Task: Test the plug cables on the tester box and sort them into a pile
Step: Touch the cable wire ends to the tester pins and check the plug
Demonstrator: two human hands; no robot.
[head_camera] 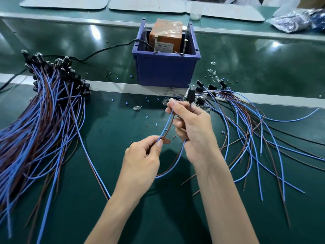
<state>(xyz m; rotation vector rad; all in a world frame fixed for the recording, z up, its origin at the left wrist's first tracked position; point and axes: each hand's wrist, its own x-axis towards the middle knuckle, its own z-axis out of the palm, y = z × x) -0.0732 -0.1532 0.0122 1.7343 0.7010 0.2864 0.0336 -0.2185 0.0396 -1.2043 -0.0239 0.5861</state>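
Blue-and-brown plug cable (165, 128), black plug (190, 95) upright: right hand (192, 128) grips it, left hand (142, 155) pinches its wires; green mat (114, 138) shows toward left pile (44, 111)

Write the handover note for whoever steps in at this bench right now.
Left hand: pinches the free wire ends of one cable.
Right hand: grips the same cable just below its plug.
Tester box: behind the hands; the held cable is not touching it.
Done: probably the big pile on the left.
Left: test the held cable and add it to a pile, then likely the loose cables on the right.
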